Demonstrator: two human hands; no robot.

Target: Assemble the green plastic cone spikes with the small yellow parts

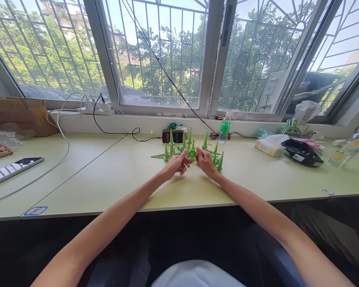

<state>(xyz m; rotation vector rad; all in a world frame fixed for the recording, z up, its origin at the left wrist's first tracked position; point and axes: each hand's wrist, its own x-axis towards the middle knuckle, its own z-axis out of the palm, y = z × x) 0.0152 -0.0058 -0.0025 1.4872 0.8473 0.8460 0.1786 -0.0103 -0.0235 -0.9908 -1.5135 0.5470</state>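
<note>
Several green plastic cone spikes [205, 142] stand and lie in a cluster on the pale green table [113, 175] in front of the window. My left hand [176, 163] and my right hand [206, 162] are both closed around one green cone piece with a round opening [192, 154], held between them just above the table at the near side of the cluster. One cone [158, 156] lies flat to the left of the group.
A green-labelled bottle [225, 129] and a dark box [173, 136] stand behind the cones. Cables [62, 131] run from a power strip on the sill. A tablet [12, 169] lies far left. Tissues [271, 145], a black pouch [302, 152] and another bottle [348, 148] sit right.
</note>
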